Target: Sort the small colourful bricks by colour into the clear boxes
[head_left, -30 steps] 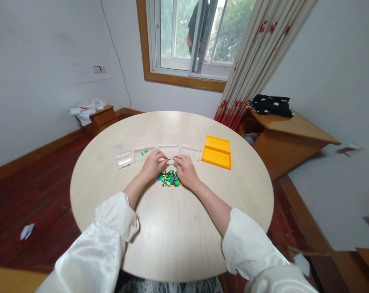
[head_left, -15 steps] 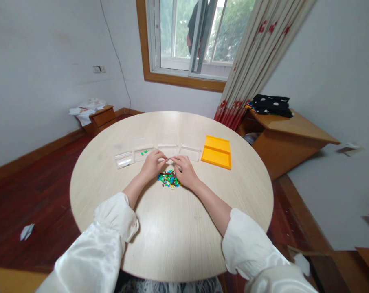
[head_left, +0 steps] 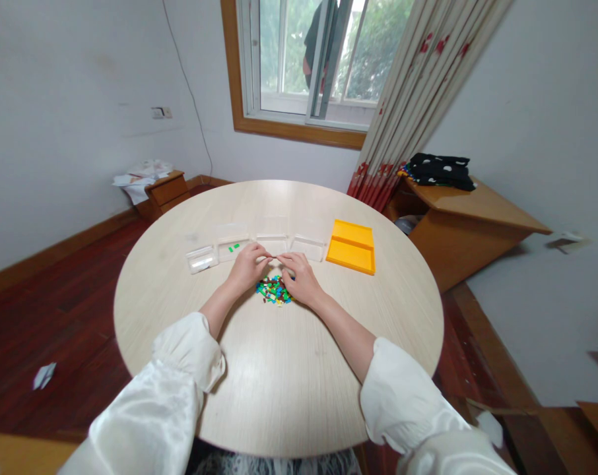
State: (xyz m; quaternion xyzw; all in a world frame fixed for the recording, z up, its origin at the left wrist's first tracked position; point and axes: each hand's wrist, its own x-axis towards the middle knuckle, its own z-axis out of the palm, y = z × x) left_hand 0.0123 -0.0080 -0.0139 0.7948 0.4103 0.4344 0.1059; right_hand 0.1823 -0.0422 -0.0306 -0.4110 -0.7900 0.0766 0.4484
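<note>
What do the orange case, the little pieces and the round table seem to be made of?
Orange case: probably plastic, fairly matte, from its even colour and thin walls. Little pieces: likely plastic, from their bright solid colours; too small to judge finish. Round table: wood or laminate, from its pale grain, with soft sheen.

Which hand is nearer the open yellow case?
Right. The right hand is to the left of the open yellow case, not touching it; the left hand is farther left, past the right hand.
</note>
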